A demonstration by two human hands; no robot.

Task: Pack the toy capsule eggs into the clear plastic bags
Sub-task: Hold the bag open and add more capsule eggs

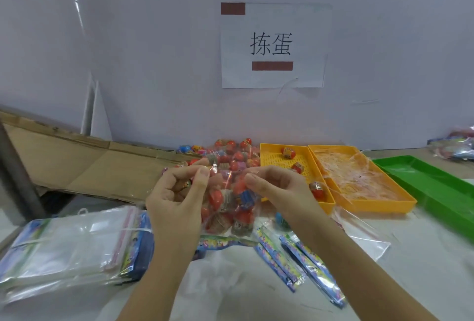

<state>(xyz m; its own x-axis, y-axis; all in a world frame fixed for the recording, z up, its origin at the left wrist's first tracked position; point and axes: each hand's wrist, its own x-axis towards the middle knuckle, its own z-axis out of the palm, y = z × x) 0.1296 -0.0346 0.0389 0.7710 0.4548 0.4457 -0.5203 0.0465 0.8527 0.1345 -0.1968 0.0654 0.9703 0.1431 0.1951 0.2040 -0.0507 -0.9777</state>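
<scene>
Clear plastic bag [225, 200], filled with capsule eggs [215, 198], is pinched at its mouth by left hand [177, 192] and right hand [277, 187] above the bench [423, 269].

The left grip [177, 192] and the right grip [279, 189] are bare hands with short, plain nails [204, 170]. The left arm [154, 269] and the right arm [359, 264] are bare too, from the wrist as far as can be seen.

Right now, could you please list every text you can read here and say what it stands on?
"拣蛋": white paper sheet on the wall.
Colourful card strips: lettering too blurred to read.
Wrappers of the capsule eggs: print too small to read.
</scene>
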